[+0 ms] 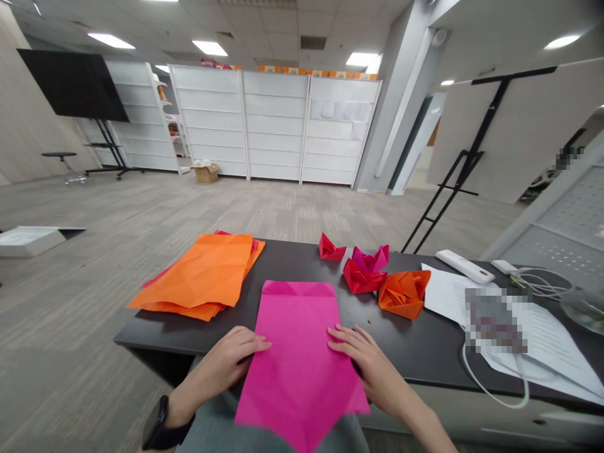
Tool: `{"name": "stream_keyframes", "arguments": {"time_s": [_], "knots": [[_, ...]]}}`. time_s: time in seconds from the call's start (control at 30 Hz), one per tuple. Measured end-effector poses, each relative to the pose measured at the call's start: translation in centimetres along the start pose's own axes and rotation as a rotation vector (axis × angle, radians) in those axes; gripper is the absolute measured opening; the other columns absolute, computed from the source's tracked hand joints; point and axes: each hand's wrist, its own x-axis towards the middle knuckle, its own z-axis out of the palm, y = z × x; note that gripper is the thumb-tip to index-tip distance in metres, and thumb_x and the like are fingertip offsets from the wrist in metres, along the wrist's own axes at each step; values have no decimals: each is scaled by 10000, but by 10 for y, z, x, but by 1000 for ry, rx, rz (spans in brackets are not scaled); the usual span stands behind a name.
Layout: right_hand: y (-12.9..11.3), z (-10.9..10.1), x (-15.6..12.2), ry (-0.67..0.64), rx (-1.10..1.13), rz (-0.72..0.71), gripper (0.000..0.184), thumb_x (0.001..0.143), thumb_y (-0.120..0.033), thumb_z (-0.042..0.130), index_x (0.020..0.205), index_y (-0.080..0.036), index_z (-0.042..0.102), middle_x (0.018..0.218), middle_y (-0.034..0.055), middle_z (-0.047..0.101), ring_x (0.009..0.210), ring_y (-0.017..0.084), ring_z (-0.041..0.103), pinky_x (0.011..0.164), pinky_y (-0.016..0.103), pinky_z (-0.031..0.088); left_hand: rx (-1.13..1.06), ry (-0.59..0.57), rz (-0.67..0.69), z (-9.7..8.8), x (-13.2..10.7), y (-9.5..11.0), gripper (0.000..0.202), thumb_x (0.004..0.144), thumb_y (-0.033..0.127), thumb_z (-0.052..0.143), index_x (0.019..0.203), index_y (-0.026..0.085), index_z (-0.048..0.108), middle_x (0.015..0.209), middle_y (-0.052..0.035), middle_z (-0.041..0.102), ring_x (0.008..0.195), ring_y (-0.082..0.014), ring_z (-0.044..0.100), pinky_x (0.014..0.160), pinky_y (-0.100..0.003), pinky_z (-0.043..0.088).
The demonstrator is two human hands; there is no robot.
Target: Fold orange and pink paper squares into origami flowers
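I have left hand [229, 353] and right hand [372, 362] at opposite edges of pink sheet [299, 352], fingers [348, 335] extended on top; can't tell if they grip. Sheet overhangs near edge of counter [287, 263]; orange sheets [210, 270] lie left.

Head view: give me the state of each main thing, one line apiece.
Pink sheet: creased, near end past the table edge
Left hand: at the sheet's left edge
Right hand: on its right side, fingers extended
Orange sheets: creased, loosely stacked
Orange folded piece: folded up
Small red piece: folded
Screen: dark
Ceiling light: lit
Cardboard box: apparently open
White cord: looped
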Motion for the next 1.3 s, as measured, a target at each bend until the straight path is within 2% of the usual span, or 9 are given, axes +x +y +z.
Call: {"name": "stream_keyframes", "arguments": {"time_s": [0.07, 0.17, 0.3, 0.5, 0.67, 0.83, 0.97, 1.1, 1.3], "knots": [[6, 3, 9, 147, 54, 52, 259, 969, -346, 482, 1056, -256, 709, 1251, 96, 677, 1210, 279, 576, 1113, 528, 330, -76, 106, -106, 2, 12, 2, 209, 931, 261, 532, 1058, 246, 698, 1032, -54, 728, 973, -221, 651, 903, -343, 513], [15, 5, 27, 338, 181, 225, 390, 982, -470, 419, 855, -214, 684, 939, 93, 734, 921, 283, 660, 889, 427, 498, -203, 280, -287, 8, 33, 1, 196, 933, 370, 541, 906, 199, 633, 799, -18, 659, 735, -179, 613, 704, -282, 506], [25, 12, 43, 335, 281, 339, 370, 915, -485, 529, 1133, -194, 600, 827, 35, 711, 784, 257, 662, 776, 373, 506, -209, 430, -372, 20, 49, -2, 151, 879, 327, 565, 968, 209, 531, 685, 44, 539, 630, -152, 543, 625, -256, 444], [26, 20, 45, 371, 263, 369, 689, 908, -481, 526, 1478, -165, 305, 692, -45, 608, 672, 222, 628, 732, 370, 503, 98, 424, -332, 22, 43, 9, 400, 813, 187, 514, 1212, 199, 486, 688, 53, 527, 647, -176, 549, 798, -336, 441], [20, 26, 50, 484, 184, 316, 631, 922, -382, 482, 1495, -197, 294, 855, 7, 614, 783, 213, 633, 797, 368, 521, 203, 354, -344, 22, 43, 12, 396, 787, 133, 478, 1167, 201, 565, 843, -22, 599, 796, -218, 590, 836, -370, 440], [19, 30, 48, 516, -29, 255, 299, 936, -340, 483, 1168, -253, 649, 1055, 83, 610, 999, 258, 614, 919, 409, 499, 286, 371, -369, 23, 45, 13, 310, 767, 118, 501, 1026, 232, 628, 992, -54, 626, 964, -259, 591, 868, -406, 433], [16, 28, 46, 461, -156, 249, 262, 955, -330, 481, 1060, -253, 708, 1087, 101, 607, 1014, 268, 612, 906, 430, 498, 319, 364, -399, 24, 46, 14, 155, 845, 192, 511, 916, 231, 643, 971, -52, 627, 962, -258, 599, 858, -417, 446], [14, 28, 46, 437, -188, 266, 274, 938, -388, 535, 1146, -267, 666, 1192, 99, 603, 1106, 287, 589, 956, 464, 475, 355, 408, -432, 28, 47, 7, 304, 853, 265, 564, 1146, 191, 595, 1172, -110, 613, 1128, -300, 567, 948, -464, 446], [16, 31, 45, 452, -81, 252, 464, 912, -362, 555, 1353, -230, 506, 1343, 108, 582, 1263, 288, 522, 1110, 493, 366, 168, 391, -311, 33, 46, -4, 576, 891, 299, 572, 1433, 219, 394, 1434, -108, 506, 1373, -298, 425, 1183, -532, 246]]}}
